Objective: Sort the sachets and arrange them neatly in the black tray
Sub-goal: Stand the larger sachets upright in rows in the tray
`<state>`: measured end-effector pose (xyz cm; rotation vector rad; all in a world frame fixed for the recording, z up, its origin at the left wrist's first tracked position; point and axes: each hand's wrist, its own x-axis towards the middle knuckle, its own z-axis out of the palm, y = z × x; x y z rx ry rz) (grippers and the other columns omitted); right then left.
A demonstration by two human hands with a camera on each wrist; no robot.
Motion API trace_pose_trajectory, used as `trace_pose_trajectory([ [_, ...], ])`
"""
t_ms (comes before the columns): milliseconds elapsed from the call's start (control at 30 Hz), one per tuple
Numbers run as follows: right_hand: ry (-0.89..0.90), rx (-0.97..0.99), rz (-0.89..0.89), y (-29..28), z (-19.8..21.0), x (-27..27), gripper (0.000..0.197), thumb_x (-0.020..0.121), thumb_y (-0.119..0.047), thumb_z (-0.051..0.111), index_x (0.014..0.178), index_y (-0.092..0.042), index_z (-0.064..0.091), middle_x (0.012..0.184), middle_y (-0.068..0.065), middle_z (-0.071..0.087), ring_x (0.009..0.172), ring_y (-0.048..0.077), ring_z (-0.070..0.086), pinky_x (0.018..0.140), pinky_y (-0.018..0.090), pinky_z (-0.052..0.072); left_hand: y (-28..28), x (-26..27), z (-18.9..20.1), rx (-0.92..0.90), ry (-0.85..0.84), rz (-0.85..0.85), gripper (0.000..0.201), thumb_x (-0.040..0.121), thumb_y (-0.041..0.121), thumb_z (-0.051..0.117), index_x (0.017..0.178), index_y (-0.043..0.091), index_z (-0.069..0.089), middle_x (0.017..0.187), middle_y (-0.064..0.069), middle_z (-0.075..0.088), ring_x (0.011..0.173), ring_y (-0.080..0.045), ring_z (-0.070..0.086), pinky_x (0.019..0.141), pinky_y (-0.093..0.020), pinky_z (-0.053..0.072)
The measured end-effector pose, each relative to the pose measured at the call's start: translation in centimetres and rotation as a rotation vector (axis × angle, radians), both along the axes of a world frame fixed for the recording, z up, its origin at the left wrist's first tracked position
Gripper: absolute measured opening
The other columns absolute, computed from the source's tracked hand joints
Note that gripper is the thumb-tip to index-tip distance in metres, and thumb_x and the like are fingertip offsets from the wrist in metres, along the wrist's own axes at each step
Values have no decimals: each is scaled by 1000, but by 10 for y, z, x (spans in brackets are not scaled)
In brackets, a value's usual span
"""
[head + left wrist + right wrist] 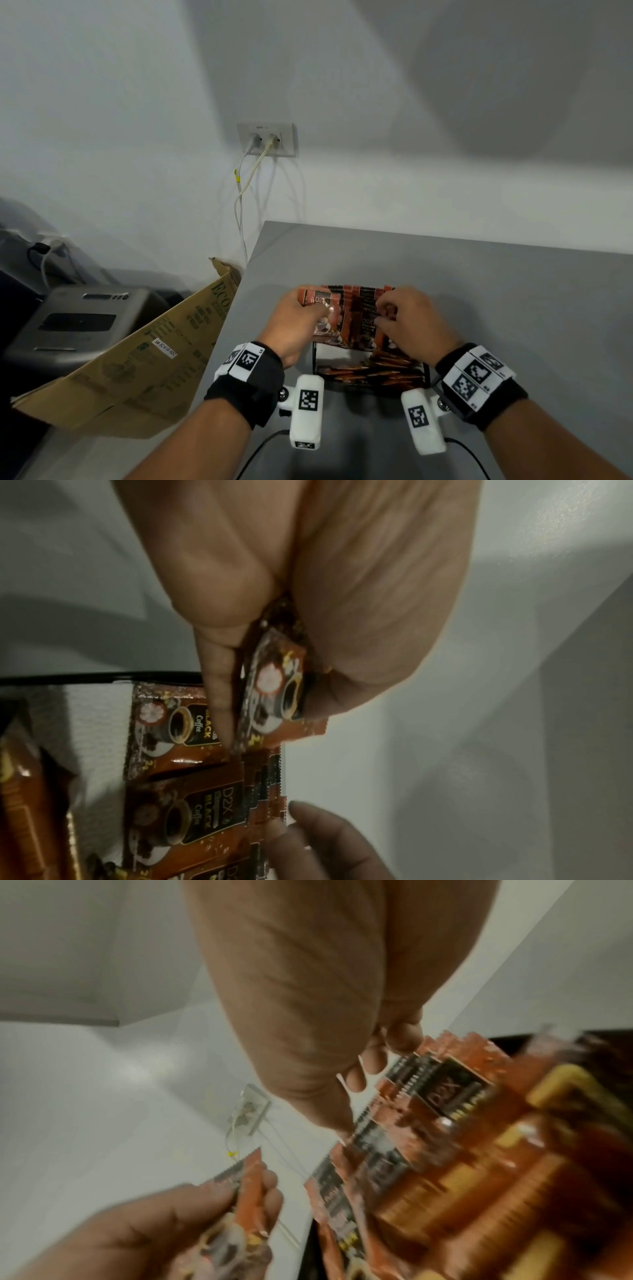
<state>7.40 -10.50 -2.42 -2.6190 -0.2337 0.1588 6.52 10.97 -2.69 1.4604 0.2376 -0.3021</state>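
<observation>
A black tray (314,363) sits on the grey table (496,294) close in front of me. Orange-brown coffee sachets (356,318) stand in a row at its far side, and more lie flat in the near part (373,373). My left hand (318,308) pinches one sachet (274,685) between thumb and fingers, just left of the row (178,723) and above the tray rim (85,677). My right hand (383,313) is curled over the row, fingertips (373,1061) pinching the sachets' top edges (445,1091). The right wrist view is blurred.
The table's left edge runs just beside the tray. Past it lie an open cardboard box (137,359) and a grey appliance (78,325). A wall socket (267,140) with two cables hangs behind the table's far corner. Bare tabletop spreads right and behind.
</observation>
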Motion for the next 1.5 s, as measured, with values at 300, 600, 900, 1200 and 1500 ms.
trace_pose_trajectory([
  [300,22,400,2,27,56,15,18,92,-11,68,87,-28,73,73,-12,73,68,-6,67,63,7,48,-10,3,16,5,-121,-19,17,83,-4,73,95,7,67,85,-19,69,75,-27,65,68,-38,55],
  [600,146,-66,190,51,12,22,32,90,0,51,93,-26,69,89,-3,73,71,12,69,68,29,59,22,3,10,-40,26,240,23,78,-15,43,79,7,51,69,-9,51,66,-21,55,64,-36,58],
  [900,36,-217,228,69,0,20,22,87,2,48,86,-12,65,84,5,67,76,24,63,71,40,56,23,-2,-2,70,-26,218,20,83,-10,54,100,-5,62,83,-18,67,73,-27,66,65,-36,55],
  [1200,50,64,99,55,8,25,19,91,-8,58,101,-18,71,97,-4,69,86,12,64,73,15,50,20,-2,-3,120,-40,134,28,80,-14,57,100,4,63,82,-9,69,72,-18,65,65,-32,53],
  [1500,15,273,52,24,49,18,18,91,-12,67,92,-29,74,80,-12,73,75,-3,68,72,14,54,-10,3,5,169,-117,-1,25,76,1,67,98,12,66,90,-12,71,77,-21,67,74,-41,56],
])
